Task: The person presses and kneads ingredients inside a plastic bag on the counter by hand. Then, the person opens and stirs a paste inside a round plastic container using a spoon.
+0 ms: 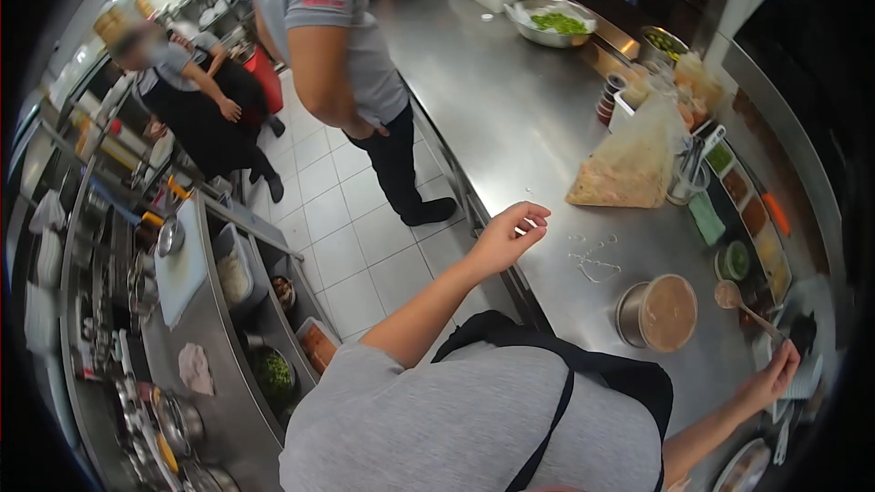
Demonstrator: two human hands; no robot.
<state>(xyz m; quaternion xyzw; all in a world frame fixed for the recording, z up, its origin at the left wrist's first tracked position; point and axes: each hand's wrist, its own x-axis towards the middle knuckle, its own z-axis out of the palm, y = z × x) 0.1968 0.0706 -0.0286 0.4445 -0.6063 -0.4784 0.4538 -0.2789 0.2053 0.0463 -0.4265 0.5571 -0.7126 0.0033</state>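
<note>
My right hand (pixel 773 375) is closed around the handle end of a spoon (pixel 759 319), whose bowl points away from me over the right side of the counter. The spoon's bowl looks coated with something light brown. Left of it stands a round tub filled with brown paste (pixel 667 312), against or inside a metal container (pixel 629 314); I cannot tell which. My left hand (pixel 515 235) hovers by the counter's left edge, fingers loosely curved and apart, holding nothing. Whitish streaks (pixel 594 264) mark the steel counter (pixel 483 100) near it.
A plastic bag of crumbly food (pixel 629 159) sits farther back. Along the right side are a tray of filled compartments (pixel 747 200) and a small green-filled container (pixel 732 261). A bowl of greens (pixel 551 20) stands at the far end. One person (pixel 337 46) stands close left; others are behind.
</note>
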